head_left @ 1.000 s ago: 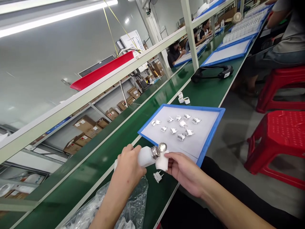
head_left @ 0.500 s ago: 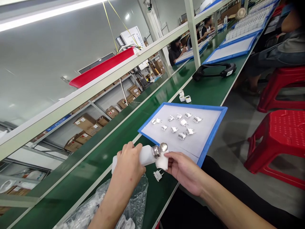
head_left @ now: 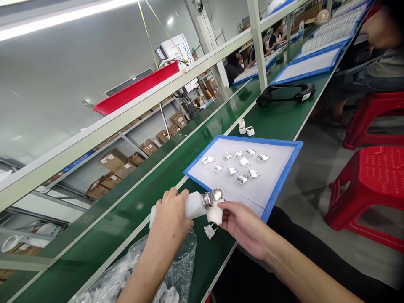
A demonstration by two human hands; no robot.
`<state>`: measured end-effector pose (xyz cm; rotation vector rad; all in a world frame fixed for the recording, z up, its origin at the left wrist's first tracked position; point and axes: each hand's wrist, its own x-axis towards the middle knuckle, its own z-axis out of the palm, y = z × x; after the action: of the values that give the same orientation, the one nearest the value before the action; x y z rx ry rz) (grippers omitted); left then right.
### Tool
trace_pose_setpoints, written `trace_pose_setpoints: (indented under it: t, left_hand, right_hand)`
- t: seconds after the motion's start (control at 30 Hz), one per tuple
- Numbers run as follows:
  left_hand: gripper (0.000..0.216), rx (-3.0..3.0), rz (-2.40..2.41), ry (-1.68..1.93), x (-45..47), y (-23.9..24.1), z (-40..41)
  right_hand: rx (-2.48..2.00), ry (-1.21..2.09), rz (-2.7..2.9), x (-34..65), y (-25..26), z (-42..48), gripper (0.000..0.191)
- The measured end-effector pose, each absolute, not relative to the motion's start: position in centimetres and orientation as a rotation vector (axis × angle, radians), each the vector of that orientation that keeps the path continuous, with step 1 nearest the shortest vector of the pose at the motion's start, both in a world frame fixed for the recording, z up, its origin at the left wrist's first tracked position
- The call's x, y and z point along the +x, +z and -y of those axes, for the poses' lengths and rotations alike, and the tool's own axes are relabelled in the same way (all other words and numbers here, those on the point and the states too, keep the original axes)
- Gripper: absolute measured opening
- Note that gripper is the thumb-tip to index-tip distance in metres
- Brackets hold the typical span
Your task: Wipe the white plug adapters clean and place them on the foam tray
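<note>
My left hand point(head_left: 172, 216) grips a white squeeze bottle point(head_left: 193, 205) with a metal cap point(head_left: 208, 199), held sideways above the green bench point(head_left: 271, 120). My right hand point(head_left: 243, 225) pinches a small white plug housing point(head_left: 215, 213) against the bottle's metal tip. One white plug part point(head_left: 208, 230) lies on the bench just below the hands. Beyond them a blue-framed white tray point(head_left: 277, 185) holds several more white plug parts point(head_left: 241, 168) with prongs.
A clear plastic bag point(head_left: 126, 277) of white parts lies by my left forearm. Small white housings point(head_left: 246, 128) and a black neckband device point(head_left: 285, 92) lie farther along the bench. Red stools point(head_left: 369, 185) stand at the right. Other people sit at far trays.
Both hands hold the bottle and housing in nearly the same place; the view has shifted only slightly.
</note>
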<state>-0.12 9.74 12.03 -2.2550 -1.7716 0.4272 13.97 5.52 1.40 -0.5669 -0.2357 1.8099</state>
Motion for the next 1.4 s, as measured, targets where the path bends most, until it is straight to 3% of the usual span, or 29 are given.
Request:
trace_pose_setpoints:
  t: [0.17,0.47,0.77,0.87,0.97,1.2,1.4]
  left_hand:
    - [0.030,-2.387,1.853,0.223,-1.4,11.0,-10.6]
    - [0.033,-2.647,2.069,-0.505,-3.5,9.6,-12.6]
    - [0.051,-2.357,2.353,-1.670,-8.9,3.5,-19.3]
    - [0.037,-2.234,2.371,-1.878,-10.2,2.1,-21.6]
    - [0.021,-2.187,2.417,-1.946,-11.2,1.3,-23.2]
    - [0.025,-2.229,2.546,-1.830,-12.4,0.6,-24.0]
    - [0.023,-2.283,2.687,-1.496,-12.4,2.4,-23.3]
  right_hand:
    - [-0.553,1.787,0.241,14.0,1.3,-5.4,0.019]
    - [-0.578,1.777,0.191,14.2,2.0,-5.7,0.021]
    - [-0.626,1.776,0.162,14.4,1.5,-5.8,0.019]
    - [-0.631,1.777,0.166,14.2,1.2,-5.9,0.019]
    - [-0.657,1.767,0.163,14.1,1.1,-6.0,0.019]
    - [-0.714,1.744,0.122,13.9,0.4,-6.3,0.008]
    - [-0.717,1.731,0.131,13.8,-0.5,-6.7,0.005]
